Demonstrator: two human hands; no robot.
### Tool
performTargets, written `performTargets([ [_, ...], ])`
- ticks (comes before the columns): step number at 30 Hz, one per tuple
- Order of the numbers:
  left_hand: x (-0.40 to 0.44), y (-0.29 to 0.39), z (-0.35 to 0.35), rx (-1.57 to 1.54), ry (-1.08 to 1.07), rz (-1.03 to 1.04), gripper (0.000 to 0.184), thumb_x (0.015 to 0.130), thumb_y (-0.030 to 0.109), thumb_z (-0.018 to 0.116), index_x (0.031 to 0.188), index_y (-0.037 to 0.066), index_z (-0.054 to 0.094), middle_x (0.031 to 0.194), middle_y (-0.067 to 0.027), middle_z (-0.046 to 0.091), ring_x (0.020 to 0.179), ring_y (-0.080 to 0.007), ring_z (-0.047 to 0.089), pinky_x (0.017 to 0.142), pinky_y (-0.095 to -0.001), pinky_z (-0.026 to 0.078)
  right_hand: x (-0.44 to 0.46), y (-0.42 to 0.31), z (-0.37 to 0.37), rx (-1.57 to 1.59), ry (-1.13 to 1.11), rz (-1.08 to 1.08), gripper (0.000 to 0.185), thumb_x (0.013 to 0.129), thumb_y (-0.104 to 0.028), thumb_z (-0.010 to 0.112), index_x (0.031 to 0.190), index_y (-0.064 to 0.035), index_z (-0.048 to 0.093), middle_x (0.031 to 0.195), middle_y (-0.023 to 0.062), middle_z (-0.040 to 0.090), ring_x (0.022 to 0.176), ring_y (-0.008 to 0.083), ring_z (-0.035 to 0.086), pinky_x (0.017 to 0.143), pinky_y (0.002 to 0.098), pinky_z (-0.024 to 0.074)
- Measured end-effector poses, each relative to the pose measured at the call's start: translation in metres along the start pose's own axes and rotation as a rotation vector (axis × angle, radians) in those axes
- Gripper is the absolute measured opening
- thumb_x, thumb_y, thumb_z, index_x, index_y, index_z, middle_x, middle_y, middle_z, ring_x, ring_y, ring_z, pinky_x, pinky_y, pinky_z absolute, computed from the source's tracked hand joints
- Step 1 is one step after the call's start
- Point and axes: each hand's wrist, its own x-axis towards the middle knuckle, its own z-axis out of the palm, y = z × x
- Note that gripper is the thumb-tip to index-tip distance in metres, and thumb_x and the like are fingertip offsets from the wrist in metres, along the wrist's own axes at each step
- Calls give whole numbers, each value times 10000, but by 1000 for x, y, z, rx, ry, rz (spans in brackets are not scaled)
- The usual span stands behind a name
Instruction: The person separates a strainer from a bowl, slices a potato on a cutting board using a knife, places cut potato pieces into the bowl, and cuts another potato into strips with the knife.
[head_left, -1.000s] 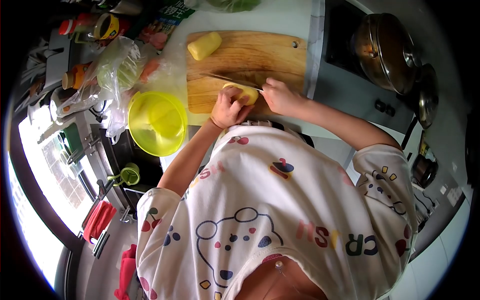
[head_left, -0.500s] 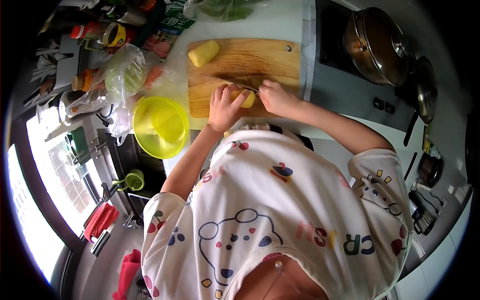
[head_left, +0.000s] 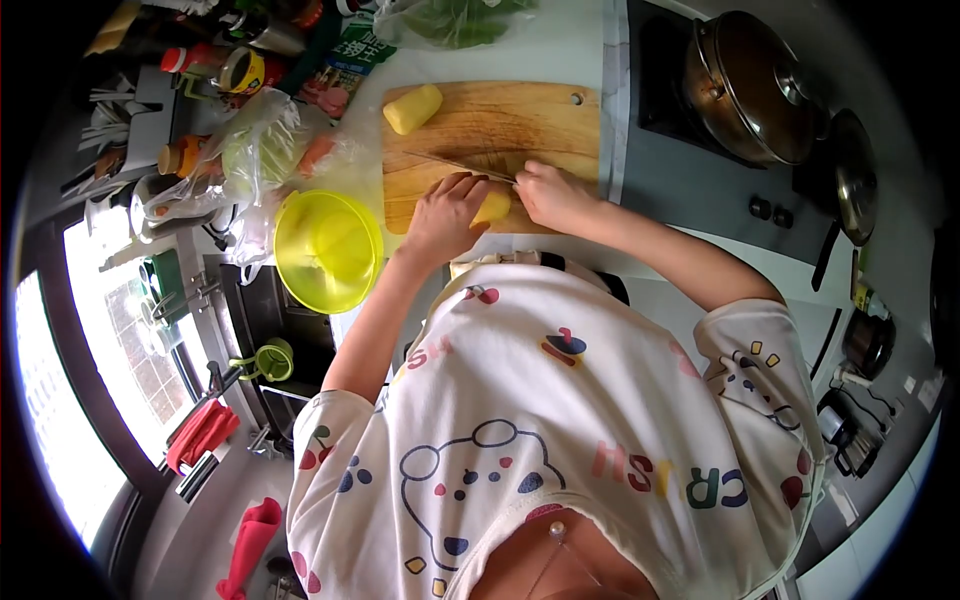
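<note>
A peeled potato (head_left: 492, 208) lies near the front edge of the wooden cutting board (head_left: 540, 110). My left hand (head_left: 445, 218) is closed over its left side, fingers along the far side and thumb toward me. In my right hand (head_left: 555, 197) is the handle of a kitchen knife (head_left: 440, 160), its blade slanting to the left just beyond my left fingertips. Whether the edge touches the potato I cannot tell. At the board's far left corner sits another peeled yellow potato (head_left: 413, 109).
Left of the board stands a yellow-green plastic basin (head_left: 328, 250). Bagged vegetables (head_left: 262, 145) and several jars sit beyond it, near the sink (head_left: 300, 335). More greens in a bag (head_left: 460, 20) lie behind the board. On the right, a lidded pot (head_left: 750, 90) stands on the stove (head_left: 690, 195).
My left hand has shifted its hold on the potato, with the fingers now straighter and closer together. The knife and my right hand have barely moved. The view has shifted slightly.
</note>
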Motion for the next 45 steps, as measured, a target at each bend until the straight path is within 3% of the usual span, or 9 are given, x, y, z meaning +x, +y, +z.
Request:
performTargets([
  [15,1,9,9,85,18,47,595,697,122,797,1253,184,593,1215,-78,580,1144,-291,554,928,-406,503,-1,1,-5,6,38,22,160,892,-93,543,827,14,643,904,185,621,834,384,631,754,469,527],
  [18,1,7,7,-16,160,100,529,708,111,808,1203,160,625,1142,-84,617,1096,-300,585,900,-398,512,-5,-3,-15,1,59,20,152,896,-107,556,837,8,637,918,166,611,808,379,630,733,464,529],
  [21,-15,5,10,-270,398,-58,355,769,33,764,1098,83,640,979,-95,641,932,-271,628,805,-361,517,-12,0,-19,-32,105,-10,132,894,-112,569,905,-4,643,934,139,593,771,362,636,694,447,537],
  [23,-37,-9,7,-395,746,-220,142,798,-23,714,887,24,613,818,-105,608,714,-250,595,656,-327,495,-19,1,-22,-66,144,-29,148,884,-110,578,975,-16,647,944,117,582,746,339,643,660,430,544],
  [26,-27,-15,-31,-343,967,-175,129,824,-58,687,822,12,578,752,-92,588,633,-205,531,611,-283,449,-31,-2,-31,-146,180,-77,229,859,-103,594,1071,-35,647,957,85,572,709,295,651,608,402,551],
  [29,10,-16,-71,-321,669,-208,103,861,50,722,944,13,673,838,-100,664,739,-207,628,689,-293,496,-37,-3,-35,-254,188,-162,279,838,-101,605,1109,-45,642,969,64,565,668,261,652,572,382,554],
  [32,46,-25,-59,-413,203,-140,291,885,197,736,1136,53,706,942,-88,711,839,-212,676,787,-303,532,-37,-2,-33,-306,229,-261,278,839,-103,605,1108,-48,640,980,56,562,635,245,645,547,368,552],
  [38,83,-32,-22,-430,-360,-190,506,814,418,775,1156,53,698,1010,-99,710,913,-220,665,852,-318,516,-46,-9,-31,-365,244,-325,264,857,-106,591,1111,-57,645,957,47,552,621,200,635,525,322,546],
  [45,96,-40,-22,-496,-590,-177,510,770,387,810,1130,43,702,1039,-115,704,973,-199,643,870,-326,505,-50,-17,-37,-382,276,-358,244,853,-111,599,1084,-59,659,923,34,550,670,170,645,530,305,551],
])
